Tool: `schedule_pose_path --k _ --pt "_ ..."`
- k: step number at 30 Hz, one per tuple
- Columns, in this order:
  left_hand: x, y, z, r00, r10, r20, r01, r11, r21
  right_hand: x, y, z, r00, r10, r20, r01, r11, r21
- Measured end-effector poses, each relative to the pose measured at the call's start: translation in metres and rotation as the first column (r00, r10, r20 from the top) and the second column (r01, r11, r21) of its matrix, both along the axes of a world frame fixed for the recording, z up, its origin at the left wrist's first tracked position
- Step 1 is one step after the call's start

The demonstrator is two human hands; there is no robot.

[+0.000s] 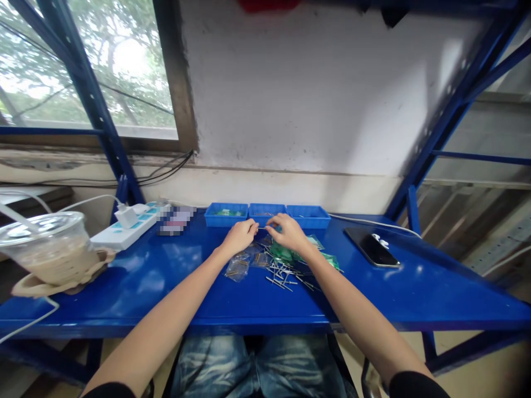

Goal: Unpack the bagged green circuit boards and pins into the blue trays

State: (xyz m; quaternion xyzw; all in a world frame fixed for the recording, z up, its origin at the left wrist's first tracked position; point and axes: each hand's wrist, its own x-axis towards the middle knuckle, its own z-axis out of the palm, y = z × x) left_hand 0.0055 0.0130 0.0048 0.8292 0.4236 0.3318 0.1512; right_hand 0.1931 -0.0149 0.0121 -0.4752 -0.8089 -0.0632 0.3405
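My left hand [241, 235] is closed in a pinch in front of the blue bins. From its fingertips a thin metal pin [261, 227] spans to my right hand [288, 232], whose thumb and fingers are also pinched at the other end. Which exact kind of pin it is, I cannot make out. Below the hands lie loose silvery pins [282, 275] in a pile. Small clear bags [238, 267] with brass-coloured pieces rest under my left hand, and green bags [282, 252] sit partly hidden beneath my right hand and forearm.
Behind the hands stand a left bin [226, 221] with green contents, a middle bin [265, 206] and a right bin [311, 221]. A phone with white earbuds [372, 247] lies right. At left are a power strip [124, 229] and a drink cup [52, 251].
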Motion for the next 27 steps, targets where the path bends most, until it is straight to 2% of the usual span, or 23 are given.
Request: schedule_pose_path --k 3,8,11,14,16,23,25,27 --pt "-0.001 0.002 0.0 0.998 0.027 0.048 -0.027 1.0 -0.007 -0.019 -0.004 -0.001 1.0 0.0 0.021 -0.001 1.0 0.021" --pt "0.001 0.003 -0.003 0.995 0.018 0.101 -0.014 0.999 -0.044 -0.019 -0.007 -0.004 0.993 -0.067 0.095 0.061 0.996 0.06" --pt "0.001 0.0 -0.002 0.989 -0.023 0.145 0.016 0.999 0.046 -0.018 -0.007 -0.004 0.991 -0.098 0.091 0.094 0.994 0.054" --pt "0.001 -0.003 0.0 0.988 -0.095 0.12 0.074 0.983 0.171 -0.019 -0.008 -0.003 0.992 -0.099 0.077 0.096 0.995 0.038" --pt "0.0 -0.005 0.001 0.991 -0.102 0.09 0.084 0.979 0.186 -0.02 -0.009 -0.003 0.995 -0.083 0.06 0.081 0.996 0.04" --pt "0.002 -0.004 -0.004 0.997 -0.049 0.056 0.045 0.996 0.076 -0.019 -0.009 -0.002 0.999 -0.034 0.034 0.031 0.995 0.092" --pt "0.002 -0.004 -0.006 0.998 -0.053 -0.019 0.054 0.998 0.016 -0.011 -0.007 0.002 0.999 -0.047 0.013 0.044 0.99 0.131" --pt "0.001 -0.004 -0.006 0.986 -0.062 -0.156 0.057 0.998 -0.031 0.003 -0.006 0.008 0.99 -0.12 -0.072 0.133 0.97 0.202"
